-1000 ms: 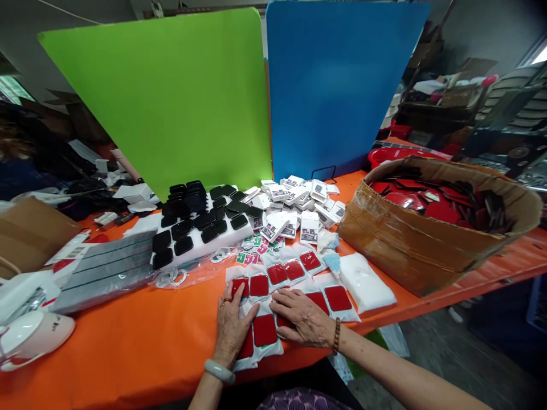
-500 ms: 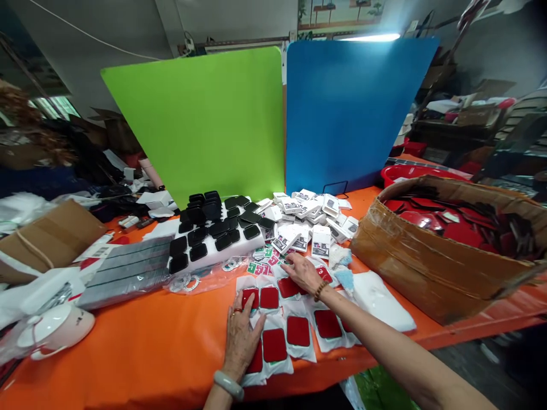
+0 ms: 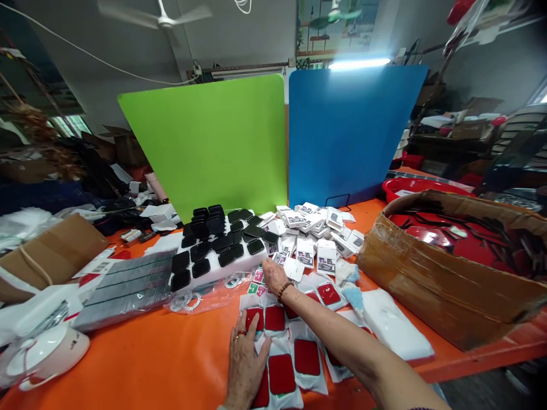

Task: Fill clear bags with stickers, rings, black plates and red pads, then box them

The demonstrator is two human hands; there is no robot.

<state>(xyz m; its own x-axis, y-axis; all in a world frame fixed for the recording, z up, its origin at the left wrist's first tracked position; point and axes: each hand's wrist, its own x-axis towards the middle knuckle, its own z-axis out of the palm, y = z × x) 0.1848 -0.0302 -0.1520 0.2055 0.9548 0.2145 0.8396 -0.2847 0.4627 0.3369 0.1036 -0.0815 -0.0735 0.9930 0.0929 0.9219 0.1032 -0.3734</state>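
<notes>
My left hand (image 3: pixel 248 359) lies with its fingers stretched out over the near-left red square pads. A red pad (image 3: pixel 274 318) beside it sits on a white pouch, one of several laid in rows. My right hand (image 3: pixel 276 277) reaches over the rows to the small green and pink printed cards (image 3: pixel 258 283), near the corner of a white foam block (image 3: pixel 222 269). Its fingertips point down and are mostly hidden, so any card in them cannot be made out. A plain white box (image 3: pixel 294 267) lies just right of that hand.
Black rounded-square pieces (image 3: pixel 200 267) cover the foam block. Small white boxes (image 3: pixel 327 256) are heaped behind the pads. A large carton (image 3: pixel 410 285) of red and black pieces stands right. On the left are a grey plastic-wrapped bundle (image 3: pixel 123 290) and a white lidded cup (image 3: pixel 55 353).
My right hand has moved left across the printed cards, toward the foam block. My left hand stays on the near-left pads. The view has tilted upward.
</notes>
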